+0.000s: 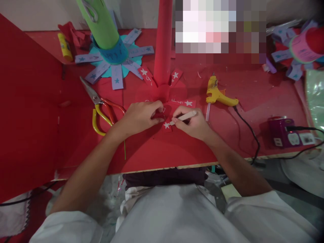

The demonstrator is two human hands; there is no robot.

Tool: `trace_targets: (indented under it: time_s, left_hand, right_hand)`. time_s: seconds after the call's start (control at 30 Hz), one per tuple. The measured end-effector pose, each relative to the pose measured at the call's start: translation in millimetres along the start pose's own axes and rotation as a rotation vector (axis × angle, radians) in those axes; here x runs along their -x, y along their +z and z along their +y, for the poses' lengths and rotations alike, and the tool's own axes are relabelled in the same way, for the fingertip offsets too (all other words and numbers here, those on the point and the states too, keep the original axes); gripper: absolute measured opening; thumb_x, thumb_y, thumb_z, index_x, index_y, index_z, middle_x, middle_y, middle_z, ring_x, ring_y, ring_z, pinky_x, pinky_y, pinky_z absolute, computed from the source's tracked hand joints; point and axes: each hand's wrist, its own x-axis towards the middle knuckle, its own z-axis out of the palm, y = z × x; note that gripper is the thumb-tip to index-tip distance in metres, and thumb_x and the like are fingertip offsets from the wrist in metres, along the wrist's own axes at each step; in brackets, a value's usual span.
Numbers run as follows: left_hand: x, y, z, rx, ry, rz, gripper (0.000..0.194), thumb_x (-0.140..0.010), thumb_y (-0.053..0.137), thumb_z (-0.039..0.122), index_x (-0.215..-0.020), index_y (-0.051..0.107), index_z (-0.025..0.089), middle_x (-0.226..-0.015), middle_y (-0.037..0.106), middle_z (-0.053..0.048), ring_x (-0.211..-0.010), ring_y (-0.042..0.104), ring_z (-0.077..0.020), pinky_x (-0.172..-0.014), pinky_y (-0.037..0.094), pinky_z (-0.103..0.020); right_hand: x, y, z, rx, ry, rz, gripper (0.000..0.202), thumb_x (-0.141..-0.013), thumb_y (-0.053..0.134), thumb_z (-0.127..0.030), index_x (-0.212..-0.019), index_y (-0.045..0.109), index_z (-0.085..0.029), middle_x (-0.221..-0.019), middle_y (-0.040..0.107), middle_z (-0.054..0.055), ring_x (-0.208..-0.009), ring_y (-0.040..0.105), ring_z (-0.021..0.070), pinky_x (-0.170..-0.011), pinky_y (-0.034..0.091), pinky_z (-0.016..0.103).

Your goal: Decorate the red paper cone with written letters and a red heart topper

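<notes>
A white pen [186, 116] is held in my right hand [193, 125], its tip at a white star on a red paper strip [167, 126]. My left hand [144, 116] rests on the red paper beside that strip, thumb and forefinger curved toward each other with a gap between them. Just beyond both hands a red paper tube [163, 44] stands on a round red base, and star-marked strips [188, 103] spread out around it, some with white writing.
Large scissors [97, 101] lie left of my left hand. A yellow glue gun [219, 94] with a black cord is at the right, near a purple power box [283, 133]. Behind stand a green tube [101, 27] with blue strips and a pink one [303, 47].
</notes>
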Motion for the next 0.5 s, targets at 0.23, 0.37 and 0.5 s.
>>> trace_targets:
  time_s: [0.23, 0.37, 0.5]
  left_hand:
    - [0.1, -1.7, 0.9, 0.007, -0.005, -0.009, 0.027, -0.097, 0.071, 0.045, -0.115, 0.068, 0.025, -0.096, 0.076, -0.002, -0.085, 0.068, -0.0230, -0.067, 0.032, -0.034]
    - [0.2, -1.2, 0.3, 0.014, -0.009, -0.014, 0.028, -0.097, 0.071, 0.046, -0.116, 0.069, 0.025, -0.095, 0.076, -0.002, -0.084, 0.067, -0.0229, -0.068, 0.033, -0.033]
    - [0.0, 0.7, -1.1, 0.000, -0.004, 0.000, 0.029, -0.096, 0.072, 0.045, -0.116, 0.069, 0.025, -0.095, 0.076, -0.002, -0.084, 0.068, -0.0226, -0.067, 0.033, -0.033]
  right_hand:
    - [-0.3, -0.6, 0.8, 0.009, 0.003, 0.044, 0.012, -0.090, 0.067, -0.024, -0.078, 0.064, -0.022, -0.065, 0.061, -0.003, -0.059, 0.051, 0.0126, -0.056, 0.037, 0.028]
    - [0.1, -0.1, 2.7, 0.006, 0.003, 0.069, 0.012, -0.091, 0.066, -0.025, -0.079, 0.064, -0.022, -0.066, 0.062, -0.003, -0.060, 0.051, 0.0127, -0.057, 0.037, 0.029]
    - [-0.3, 0.0, 3.3, 0.015, 0.003, 0.055, 0.012, -0.092, 0.067, -0.028, -0.081, 0.066, -0.022, -0.067, 0.062, -0.003, -0.061, 0.052, 0.0129, -0.058, 0.038, 0.028]
